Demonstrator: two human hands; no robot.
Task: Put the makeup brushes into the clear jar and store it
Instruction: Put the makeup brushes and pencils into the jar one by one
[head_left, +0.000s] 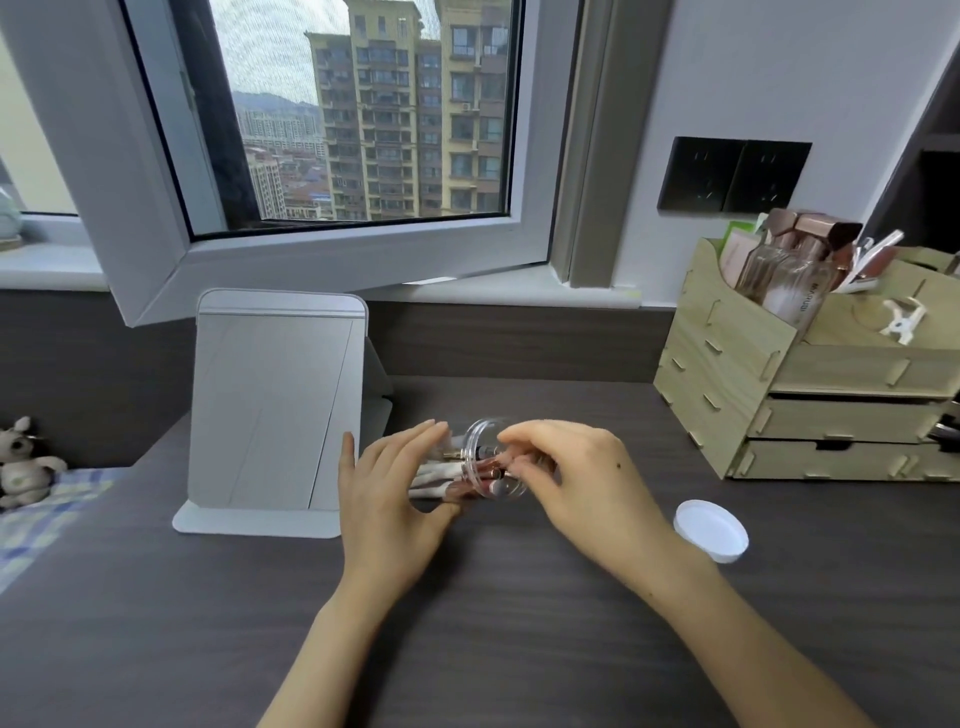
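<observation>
The clear jar (480, 440) is tipped on its side just above the dark desk, with its round mouth turned to the left. My right hand (571, 480) grips it from above and the right. A bundle of makeup brushes (435, 474) with white handles and rose-gold ferrules sticks out of the jar's mouth, their far ends inside the jar. My left hand (387, 491) holds the handle ends between thumb and fingers, right at the jar's opening. The part of the brushes under my right hand is hidden.
A white lid (711, 530) lies on the desk (493, 613) to the right. A folding mirror (275, 410) stands to the left of my hands. A wooden drawer organizer (753, 374) with bottles sits at the back right. A plush toy (21, 462) rests at the far left.
</observation>
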